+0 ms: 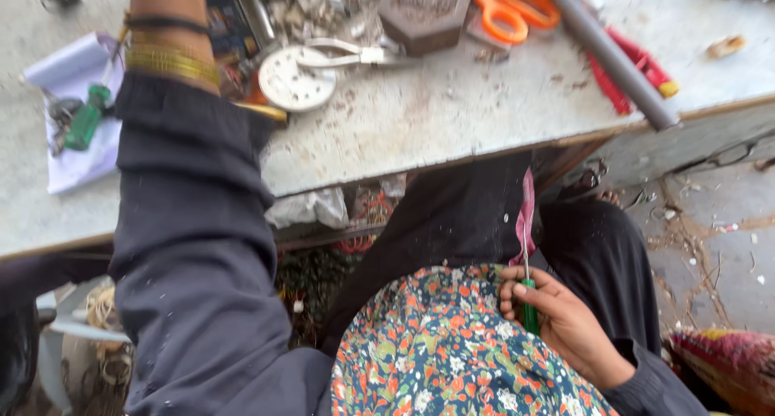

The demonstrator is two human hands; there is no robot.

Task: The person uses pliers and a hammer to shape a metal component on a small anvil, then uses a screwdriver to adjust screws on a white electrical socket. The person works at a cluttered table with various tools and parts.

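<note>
Head cam: right hand [565, 319] clamped on green-handled screwdriver [529, 303], light, stiff, thin shaft; grip at handle. Left hand past frame top over counter [420, 117], can't tell its state.

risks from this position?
1. The right hand grips a green-handled screwdriver with its thin shaft pointing up, beside the lap; a slip could jab cloth or skin.
2. The left arm reaches over the cluttered worktable; its sleeve may drag the round metal disc off the edge. The left hand itself is out of view.
</note>
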